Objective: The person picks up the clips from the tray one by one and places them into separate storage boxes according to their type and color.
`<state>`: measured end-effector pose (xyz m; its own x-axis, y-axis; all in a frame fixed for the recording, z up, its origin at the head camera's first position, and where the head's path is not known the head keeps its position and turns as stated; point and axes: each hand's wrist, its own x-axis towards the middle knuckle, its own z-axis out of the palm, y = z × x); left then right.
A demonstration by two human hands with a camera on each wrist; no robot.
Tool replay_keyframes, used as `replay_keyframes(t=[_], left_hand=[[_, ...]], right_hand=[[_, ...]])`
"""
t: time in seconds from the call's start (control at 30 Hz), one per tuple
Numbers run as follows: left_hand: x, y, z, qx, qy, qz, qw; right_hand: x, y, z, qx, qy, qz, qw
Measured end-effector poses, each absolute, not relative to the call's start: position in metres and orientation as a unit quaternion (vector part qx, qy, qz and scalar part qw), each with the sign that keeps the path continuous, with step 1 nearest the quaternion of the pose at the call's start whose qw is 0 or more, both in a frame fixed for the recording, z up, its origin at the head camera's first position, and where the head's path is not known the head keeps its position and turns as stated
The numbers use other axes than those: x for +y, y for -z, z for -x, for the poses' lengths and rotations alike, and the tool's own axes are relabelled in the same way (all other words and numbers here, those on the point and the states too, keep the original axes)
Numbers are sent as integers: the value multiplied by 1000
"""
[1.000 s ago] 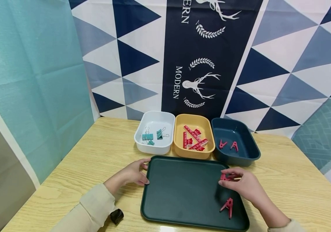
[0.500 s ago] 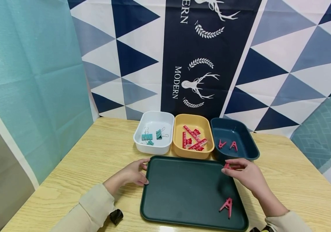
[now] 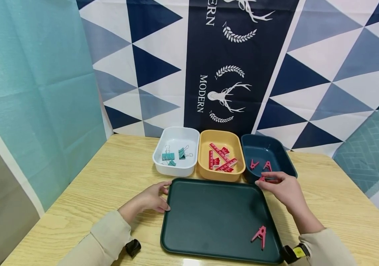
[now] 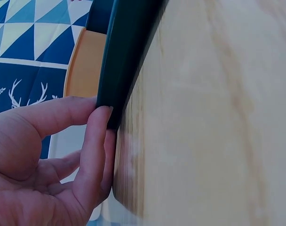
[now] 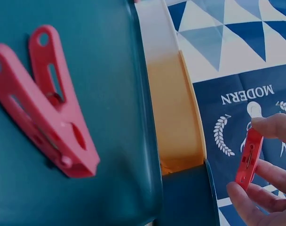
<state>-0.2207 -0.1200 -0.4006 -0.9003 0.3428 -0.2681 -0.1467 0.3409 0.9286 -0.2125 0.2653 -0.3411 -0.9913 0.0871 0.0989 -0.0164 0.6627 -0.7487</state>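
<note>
My right hand (image 3: pixel 284 188) pinches a red plastic clothespin (image 5: pixel 250 157) between thumb and fingers, just above the near rim of the dark blue bin (image 3: pixel 284 157). Inside that bin lie two more red clothespins (image 3: pixel 253 165). Another red clothespin (image 3: pixel 260 236) rests on the right part of the dark green tray (image 3: pixel 209 218); it fills the left of the right wrist view. At the tray's left edge, my left hand (image 3: pixel 153 197) touches the rim with spread thumb and fingers. The left wrist view shows these fingers against the tray's side.
A white bin (image 3: pixel 176 170) with teal binder clips (image 3: pixel 168 156) and a yellow bin (image 3: pixel 221 175) with red-and-white ruler-like pieces (image 3: pixel 222 151) stand left of the blue bin. All line up behind the tray on the wooden table (image 3: pixel 93 177), before a patterned cloth.
My right hand has moved forward with its clothespin, from above the tray to the blue bin's near edge. My left hand stays at the tray.
</note>
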Motion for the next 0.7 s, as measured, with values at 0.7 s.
replay_keyframes(t=[0.7], left_hand=[[-120,400,221,791,-570,-54,215]], right_hand=[[279,334,256,-909,-400,88,79]])
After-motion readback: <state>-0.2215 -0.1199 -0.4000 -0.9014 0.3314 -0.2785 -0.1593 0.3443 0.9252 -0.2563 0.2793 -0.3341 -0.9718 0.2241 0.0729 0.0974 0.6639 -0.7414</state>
